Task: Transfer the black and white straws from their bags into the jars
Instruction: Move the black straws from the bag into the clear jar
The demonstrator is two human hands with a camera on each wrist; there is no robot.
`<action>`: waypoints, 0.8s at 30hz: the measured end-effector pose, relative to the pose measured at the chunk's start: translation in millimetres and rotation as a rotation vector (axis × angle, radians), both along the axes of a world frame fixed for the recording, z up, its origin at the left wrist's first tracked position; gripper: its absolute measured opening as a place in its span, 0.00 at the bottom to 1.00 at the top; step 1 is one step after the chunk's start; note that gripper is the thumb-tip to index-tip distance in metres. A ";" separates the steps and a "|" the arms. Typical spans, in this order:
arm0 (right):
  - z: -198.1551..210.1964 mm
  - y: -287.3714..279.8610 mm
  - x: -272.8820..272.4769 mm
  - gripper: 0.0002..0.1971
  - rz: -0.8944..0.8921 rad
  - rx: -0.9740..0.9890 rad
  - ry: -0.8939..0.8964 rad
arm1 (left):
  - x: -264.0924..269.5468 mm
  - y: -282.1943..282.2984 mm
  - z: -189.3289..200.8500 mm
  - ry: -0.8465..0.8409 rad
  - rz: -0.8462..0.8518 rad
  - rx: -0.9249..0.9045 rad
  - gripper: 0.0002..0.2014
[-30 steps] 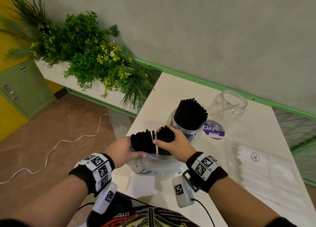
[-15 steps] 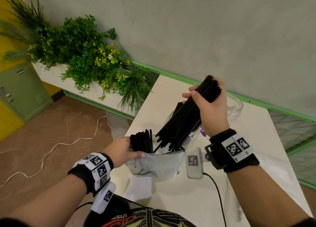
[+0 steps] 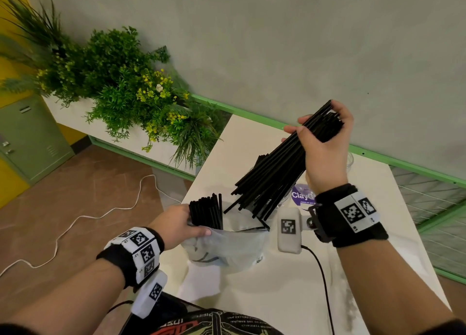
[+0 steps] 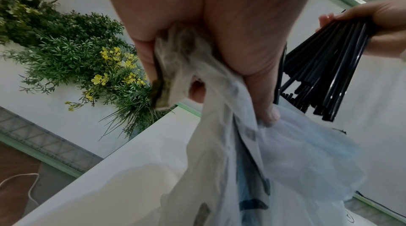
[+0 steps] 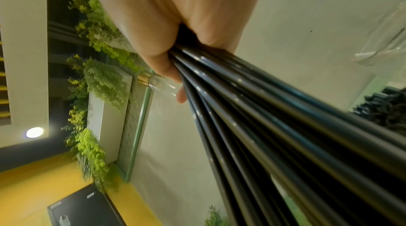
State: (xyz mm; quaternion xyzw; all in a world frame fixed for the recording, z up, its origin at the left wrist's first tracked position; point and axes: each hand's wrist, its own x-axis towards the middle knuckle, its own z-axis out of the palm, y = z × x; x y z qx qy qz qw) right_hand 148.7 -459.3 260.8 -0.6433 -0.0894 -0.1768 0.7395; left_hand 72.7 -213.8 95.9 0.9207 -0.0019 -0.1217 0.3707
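White table [image 3: 290, 297], right-hand [image 3: 325, 153] straw bundle [image 3: 280, 168]

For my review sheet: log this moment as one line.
right hand: grips lifted black straws | left hand: holds bag with remaining straws | jar: mostly hidden

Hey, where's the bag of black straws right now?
Head view, lower centre: the plastic bag sits on the white table, gripped by the left hand, below the right hand's bundle.
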 end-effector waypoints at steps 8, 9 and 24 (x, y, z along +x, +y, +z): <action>15.9 -15.9 15.2 0.28 -0.217 0.122 -0.089 | 2.1 -2.5 4.3 0.000 -0.002 0.036 0.15; 15.5 -16.4 15.4 0.28 -0.239 0.127 -0.092 | 2.3 -2.7 5.1 0.003 -0.002 0.033 0.15; 17.8 9.1 3.5 0.28 -0.239 -0.180 -0.213 | 7.8 0.1 2.6 0.015 0.002 0.008 0.16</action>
